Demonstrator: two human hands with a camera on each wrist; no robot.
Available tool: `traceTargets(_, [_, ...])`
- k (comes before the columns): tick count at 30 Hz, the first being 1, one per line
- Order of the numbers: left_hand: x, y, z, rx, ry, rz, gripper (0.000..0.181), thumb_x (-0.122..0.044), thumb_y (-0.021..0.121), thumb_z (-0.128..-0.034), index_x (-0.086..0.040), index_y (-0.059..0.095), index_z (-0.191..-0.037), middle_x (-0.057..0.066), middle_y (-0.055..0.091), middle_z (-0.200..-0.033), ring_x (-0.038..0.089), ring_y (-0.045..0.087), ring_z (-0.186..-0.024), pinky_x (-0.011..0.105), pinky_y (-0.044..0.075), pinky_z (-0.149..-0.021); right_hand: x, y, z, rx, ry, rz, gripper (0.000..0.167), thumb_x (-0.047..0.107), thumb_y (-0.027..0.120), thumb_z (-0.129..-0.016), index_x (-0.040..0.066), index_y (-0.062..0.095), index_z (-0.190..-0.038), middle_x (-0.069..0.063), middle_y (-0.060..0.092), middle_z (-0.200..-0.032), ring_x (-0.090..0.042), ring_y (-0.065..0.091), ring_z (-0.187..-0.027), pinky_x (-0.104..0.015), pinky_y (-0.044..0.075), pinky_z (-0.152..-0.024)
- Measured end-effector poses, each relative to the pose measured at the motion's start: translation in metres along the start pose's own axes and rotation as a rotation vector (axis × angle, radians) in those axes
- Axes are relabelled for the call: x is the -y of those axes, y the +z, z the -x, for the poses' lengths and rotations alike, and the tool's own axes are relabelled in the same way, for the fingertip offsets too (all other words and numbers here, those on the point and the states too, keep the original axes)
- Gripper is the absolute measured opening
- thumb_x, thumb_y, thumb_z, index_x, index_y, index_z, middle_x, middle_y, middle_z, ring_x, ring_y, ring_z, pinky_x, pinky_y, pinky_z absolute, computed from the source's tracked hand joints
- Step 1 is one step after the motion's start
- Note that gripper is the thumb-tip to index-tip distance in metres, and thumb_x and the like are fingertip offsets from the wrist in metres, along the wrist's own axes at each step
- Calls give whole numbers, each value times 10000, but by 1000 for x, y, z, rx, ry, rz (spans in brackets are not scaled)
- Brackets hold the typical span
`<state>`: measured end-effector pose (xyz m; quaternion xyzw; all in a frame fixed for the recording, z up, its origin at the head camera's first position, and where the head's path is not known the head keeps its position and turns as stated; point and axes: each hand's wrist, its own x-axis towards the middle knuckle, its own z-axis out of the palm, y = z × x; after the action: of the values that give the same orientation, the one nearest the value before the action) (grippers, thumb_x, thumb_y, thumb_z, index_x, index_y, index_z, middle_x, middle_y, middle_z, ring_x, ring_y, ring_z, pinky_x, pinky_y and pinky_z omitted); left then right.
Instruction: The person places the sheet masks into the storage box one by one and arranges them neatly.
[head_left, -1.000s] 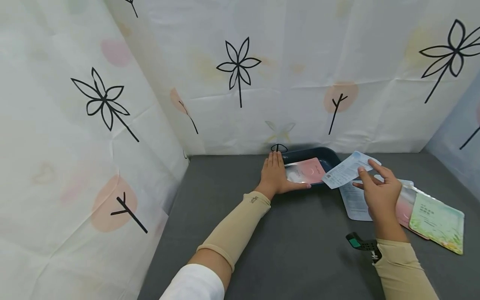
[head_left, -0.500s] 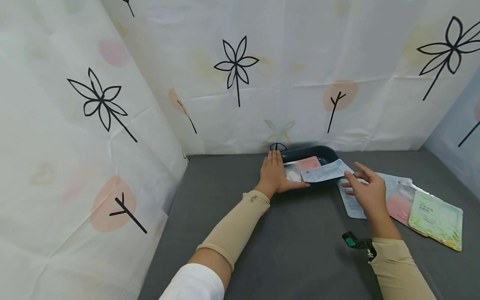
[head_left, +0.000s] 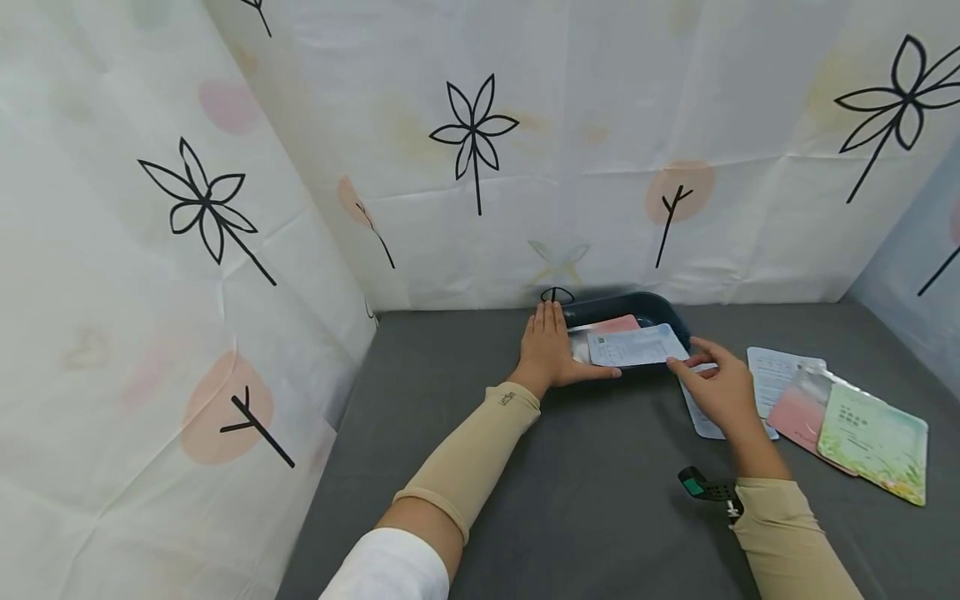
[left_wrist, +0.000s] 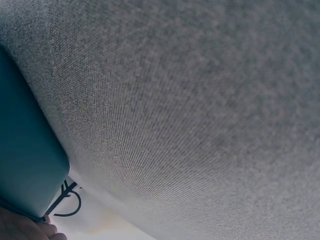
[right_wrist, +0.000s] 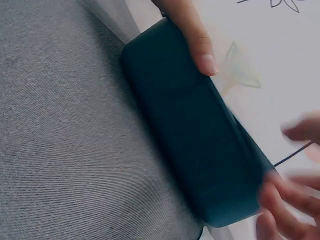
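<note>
My left hand (head_left: 546, 350) rests against the left end of a dark blue tray (head_left: 652, 308), fingers straight, thumb along the front rim. That thumb (right_wrist: 202, 57) also shows on the rim in the right wrist view. Inside the tray, a pale blue printed packet (head_left: 637, 346) lies partly over a pink and silver packet (head_left: 618, 324). My right hand (head_left: 720, 383) is at the tray's right front corner, its thumb beside the blue packet's end. In the right wrist view the right hand's fingers (right_wrist: 280, 205) are blurred and spread apart, with no packet seen between them.
Right of the tray, pale blue packets (head_left: 780, 371), a pink packet (head_left: 798, 408) and a green packet (head_left: 873, 442) overlap on the grey table (head_left: 600, 500). A patterned cloth (head_left: 585, 125) hangs behind the table.
My right hand has carried the pale blue packet left and lowered it into the tray over the pink one, and its fingers have parted from it. The left hand has stayed still.
</note>
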<state>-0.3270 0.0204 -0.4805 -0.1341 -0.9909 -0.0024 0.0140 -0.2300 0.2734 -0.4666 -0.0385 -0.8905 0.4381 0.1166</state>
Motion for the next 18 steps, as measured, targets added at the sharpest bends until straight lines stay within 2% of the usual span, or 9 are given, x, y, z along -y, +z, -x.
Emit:
traceTargets(3, [0,1,0,0,-1,16,1533,-1090,431,-671,-47,-10,-1705,143,82,-1800,261,90,-1680,419,164,-1352,1,2,1,66,-93,9,647,365,692,-1042,-38,531,-1521,-250,684,-1164,62,585,-744,-235,495,-571])
traceTargets(5, [0,2,-1,1,-3,25,1536,-1089,432,-671,-45,-18,-1704,144,73,-1801,262,83,-1681,423,159,-1353,2,2,2,89,-120,9,610,357,680,-1052,-36,555,-1500,-241,690,-1152,57,594,-743,-243,498,-576])
traceTargets(10, [0,2,0,0,-1,24,1537,-1091,424,-673,-39,-18,-1703,147,70,-1801,262,81,-1681,427,159,-1353,-2,0,3,91,-108,34,528,374,651,-1069,-12,634,-1429,-232,698,-1177,90,585,-749,-226,502,-604])
traceTargets(15, [-1,0,1,-1,3,16,1530,-1092,413,-675,-40,-9,-1701,142,51,-1803,261,74,-1682,425,161,-1352,-10,-11,4,97,-83,68,523,385,639,-1073,-21,650,-1402,-227,686,-1192,87,589,-757,-247,494,-592])
traceTargets(18, [-1,0,1,4,4,17,1534,-1093,422,-669,-43,-4,-1703,139,48,-1803,261,65,-1682,426,156,-1353,-16,-21,5,94,-59,108,527,400,641,-1067,-18,662,-1385,-222,693,-1188,29,591,-815,-252,497,-592])
